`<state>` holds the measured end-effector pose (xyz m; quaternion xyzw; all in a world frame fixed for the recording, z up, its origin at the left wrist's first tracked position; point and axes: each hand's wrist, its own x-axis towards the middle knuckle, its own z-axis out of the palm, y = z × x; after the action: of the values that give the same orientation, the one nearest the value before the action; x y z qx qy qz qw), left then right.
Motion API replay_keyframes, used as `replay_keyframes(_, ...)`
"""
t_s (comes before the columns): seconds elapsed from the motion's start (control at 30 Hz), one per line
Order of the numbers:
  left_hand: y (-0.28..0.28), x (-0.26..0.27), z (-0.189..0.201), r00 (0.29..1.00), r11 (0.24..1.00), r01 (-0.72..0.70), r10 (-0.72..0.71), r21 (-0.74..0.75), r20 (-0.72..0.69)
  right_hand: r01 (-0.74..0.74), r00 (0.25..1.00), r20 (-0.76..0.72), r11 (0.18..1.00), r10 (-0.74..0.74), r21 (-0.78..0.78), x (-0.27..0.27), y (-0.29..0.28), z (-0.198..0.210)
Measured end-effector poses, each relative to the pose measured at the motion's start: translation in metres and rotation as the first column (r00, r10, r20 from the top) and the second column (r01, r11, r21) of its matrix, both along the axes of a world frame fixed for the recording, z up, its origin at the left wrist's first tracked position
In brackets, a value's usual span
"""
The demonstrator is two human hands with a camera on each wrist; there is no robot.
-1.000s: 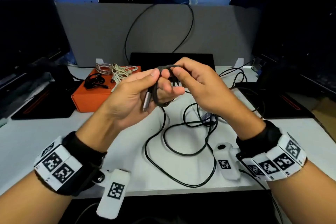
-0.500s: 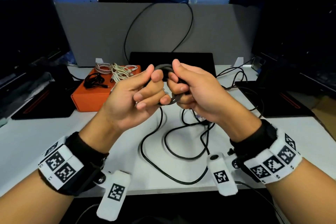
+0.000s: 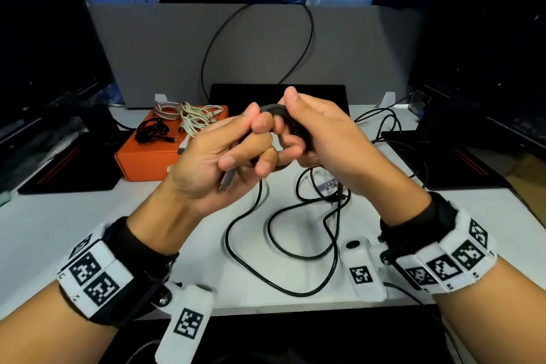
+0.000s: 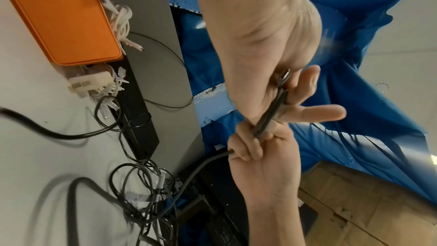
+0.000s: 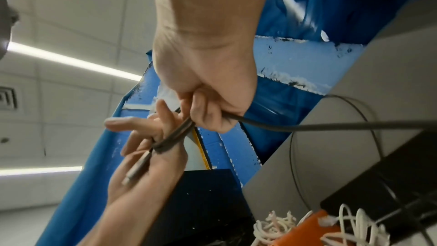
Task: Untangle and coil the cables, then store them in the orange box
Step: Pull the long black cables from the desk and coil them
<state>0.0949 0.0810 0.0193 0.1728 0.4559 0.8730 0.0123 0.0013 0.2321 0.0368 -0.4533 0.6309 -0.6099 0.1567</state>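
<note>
Here the cable's plug [image 3: 227, 183] points down-left, toward the wearer.

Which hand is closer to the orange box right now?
Left. The left hand is raised just right of the orange box, holding the black cable. The right hand grips the same cable farther right, beyond the left hand.

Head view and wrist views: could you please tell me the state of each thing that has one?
Black cable: partly coiled, its tail loose on the desk.
Left hand: holds the coil and plug.
Right hand: grips the cable.
Orange box: closed, cables on top.
White cables: tangled.
</note>
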Motion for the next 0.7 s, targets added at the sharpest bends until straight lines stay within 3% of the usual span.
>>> replay_keyframes(0.07, 0.0, 0.0, 0.004, 0.997, 0.995, -0.082, 0.082, 0.06, -0.005, 0.105, 0.967, -0.232, 0.994, -0.107, -0.019, -0.008, 0.0, -0.005)
replay_keyframes(0.13, -0.006, 0.0, 0.008, 0.987, 0.983, -0.159, 0.161, 0.087, -0.013, 0.23, 0.849, -0.488, 0.973, -0.2, 0.001, -0.016, -0.003, -0.013)
replay_keyframes(0.2, -0.015, -0.003, 0.013, 0.961, 0.955, -0.265, 0.273, 0.13, -0.046, 0.301, 0.799, -0.571, 0.947, -0.188, 0.11, -0.024, -0.006, -0.02)
replay_keyframes(0.33, -0.044, -0.007, 0.027, 0.824, 0.828, -0.52, 0.551, 0.212, -0.134, 0.29, 0.781, -0.622, 0.85, 0.057, 0.441, -0.03, -0.002, -0.024)
replay_keyframes(0.43, -0.049, -0.01, 0.025, 0.664, 0.673, -0.736, 0.696, -0.071, -0.273, 0.191, 0.766, -0.606, 0.824, 0.215, 0.533, -0.02, -0.002, -0.018)
replay_keyframes(0.5, -0.042, -0.014, 0.012, 0.575, 0.43, -0.816, 0.672, -0.386, -0.467, 0.144, 0.717, -0.631, 0.822, 0.298, 0.551, -0.015, -0.005, -0.018)
replay_keyframes(0.57, -0.037, -0.015, -0.001, 0.599, 0.174, -0.775, 0.509, -0.608, -0.618, 0.143, 0.684, -0.668, 0.844, 0.293, 0.517, -0.014, -0.004, -0.017)
replay_keyframes(0.6, -0.038, -0.014, -0.003, 0.644, 0.097, -0.727, 0.44, -0.68, -0.626, 0.148, 0.69, -0.681, 0.873, 0.246, 0.466, -0.015, -0.002, -0.015)
replay_keyframes(0.63, -0.039, -0.013, -0.003, 0.706, 0.081, -0.665, 0.393, -0.743, -0.589, 0.161, 0.703, -0.689, 0.904, 0.177, 0.396, -0.017, 0.001, -0.011)
replay_keyframes(0.7, -0.042, -0.01, 0.0, 0.851, 0.232, -0.505, 0.294, -0.831, -0.435, 0.193, 0.732, -0.681, 0.948, 0.033, 0.254, -0.023, 0.006, -0.004)
